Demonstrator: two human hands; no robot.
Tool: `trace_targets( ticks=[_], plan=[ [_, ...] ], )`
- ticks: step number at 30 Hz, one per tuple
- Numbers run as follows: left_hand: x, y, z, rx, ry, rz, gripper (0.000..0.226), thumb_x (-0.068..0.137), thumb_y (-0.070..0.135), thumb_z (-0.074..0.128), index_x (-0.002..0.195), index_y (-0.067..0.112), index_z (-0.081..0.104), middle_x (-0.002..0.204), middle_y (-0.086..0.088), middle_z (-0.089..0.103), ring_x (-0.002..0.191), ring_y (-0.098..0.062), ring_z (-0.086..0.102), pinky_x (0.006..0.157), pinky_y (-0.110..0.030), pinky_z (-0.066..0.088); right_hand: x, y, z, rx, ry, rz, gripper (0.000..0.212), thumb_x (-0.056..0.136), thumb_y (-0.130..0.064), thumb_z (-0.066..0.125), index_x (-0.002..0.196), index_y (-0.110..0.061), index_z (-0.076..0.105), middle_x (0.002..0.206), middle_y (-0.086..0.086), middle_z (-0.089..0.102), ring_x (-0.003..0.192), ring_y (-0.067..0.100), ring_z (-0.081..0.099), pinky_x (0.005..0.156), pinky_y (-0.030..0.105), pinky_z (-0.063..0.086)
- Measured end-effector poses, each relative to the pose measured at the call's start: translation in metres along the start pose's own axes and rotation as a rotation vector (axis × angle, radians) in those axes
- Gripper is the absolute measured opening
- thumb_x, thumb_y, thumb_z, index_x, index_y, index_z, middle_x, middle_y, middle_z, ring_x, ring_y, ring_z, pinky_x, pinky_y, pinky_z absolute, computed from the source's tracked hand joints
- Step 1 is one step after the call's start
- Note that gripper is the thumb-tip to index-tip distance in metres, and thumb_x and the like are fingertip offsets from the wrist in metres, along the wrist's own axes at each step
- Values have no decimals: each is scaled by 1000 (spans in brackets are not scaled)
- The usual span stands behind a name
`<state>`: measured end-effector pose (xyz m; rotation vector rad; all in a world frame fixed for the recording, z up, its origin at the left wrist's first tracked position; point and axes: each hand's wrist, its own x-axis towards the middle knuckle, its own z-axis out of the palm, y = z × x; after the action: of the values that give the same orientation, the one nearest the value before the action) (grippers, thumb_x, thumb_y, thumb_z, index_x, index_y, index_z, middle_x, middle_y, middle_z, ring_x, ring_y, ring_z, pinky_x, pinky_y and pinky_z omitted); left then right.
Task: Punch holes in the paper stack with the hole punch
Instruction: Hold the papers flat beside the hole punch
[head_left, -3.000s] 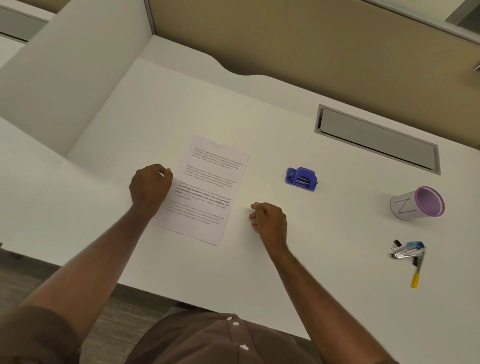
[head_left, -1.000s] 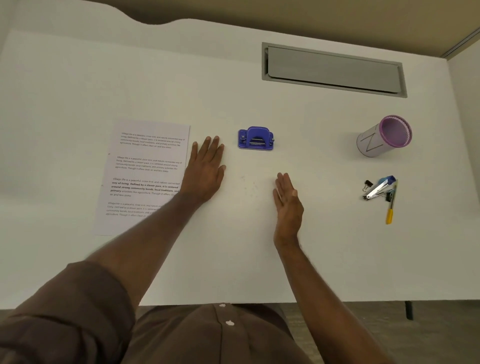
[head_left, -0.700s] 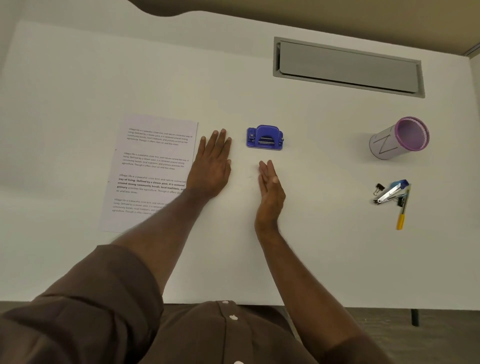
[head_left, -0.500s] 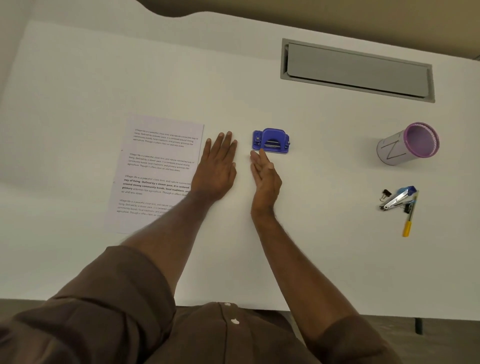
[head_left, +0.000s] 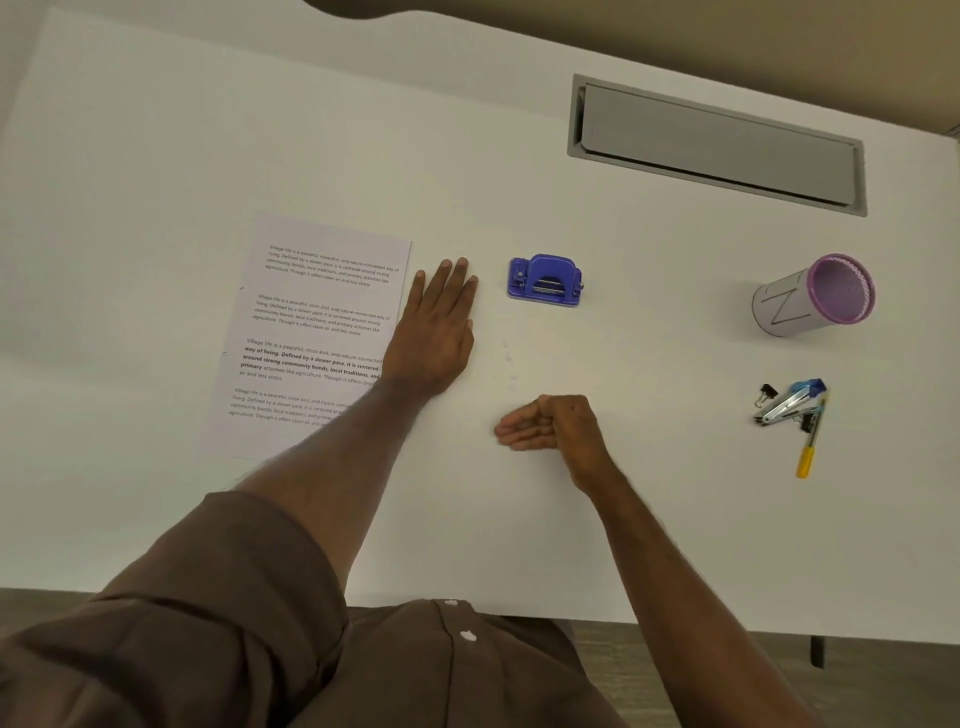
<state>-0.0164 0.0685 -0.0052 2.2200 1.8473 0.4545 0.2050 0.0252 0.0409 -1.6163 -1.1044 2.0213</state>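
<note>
on the white desk (head_left: 156, 156) the paper (head_left: 311, 332) lies flat at left, thin and floppy, best taken by its edge. left hand (head_left: 436, 332) rests flat just beside it, grasping nothing. right hand (head_left: 550, 423) is loosely curled, empty. punch (head_left: 545, 280), small, stiff and probably light, stands apart, untouched.

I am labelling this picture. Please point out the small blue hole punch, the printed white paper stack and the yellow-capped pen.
small blue hole punch (head_left: 544, 281), head view, on its domed top.
printed white paper stack (head_left: 317, 332), head view, mid page.
yellow-capped pen (head_left: 804, 461), head view, on the cap.
</note>
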Motion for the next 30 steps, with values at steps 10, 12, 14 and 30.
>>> trace_targets(
  ticks=[10, 12, 14, 30],
  plan=[
    [1, -1, -1, 11, -49, -11, 58, 100, 19, 28, 156, 2, 29, 167, -17, 20, 156, -33, 16, 126, -53, 13, 51, -38, 20, 112, 169, -152, 55, 108, -18, 21, 109, 11, 68, 109, 30, 70, 79, 23, 76, 76, 30, 62],
    [1, -2, -1, 11, -52, -11, 58, 101, 19, 28, 156, 3, 29, 167, -17, 20, 156, -33, 16, 127, -53, 12, 51, -38, 19, 142, 182, -152, 55, 108, -20, 22, 106, 8, 70, 105, 28, 72, 80, 25, 76, 75, 30, 63],
    [1, -1, -1, 4, -41, -8, 57, 100, 17, 31, 155, 2, 30, 166, -18, 21, 155, -34, 17, 126, -54, 14, 45, -35, 15, 188, 203, -162, 56, 105, -21, 23, 97, 1, 74, 95, 22, 76, 80, 30, 76, 70, 31, 63],
    [2, -1, 0, 21, -65, -21, 58, 99, 16, 33, 156, 3, 30, 167, -16, 20, 156, -33, 16, 127, -53, 13, 49, -15, 66, 315, 282, -494, 39, 78, -10, 32, 65, 6, 65, 57, 16, 60, 60, 24, 62, 107, 49, 49]
  ],
)
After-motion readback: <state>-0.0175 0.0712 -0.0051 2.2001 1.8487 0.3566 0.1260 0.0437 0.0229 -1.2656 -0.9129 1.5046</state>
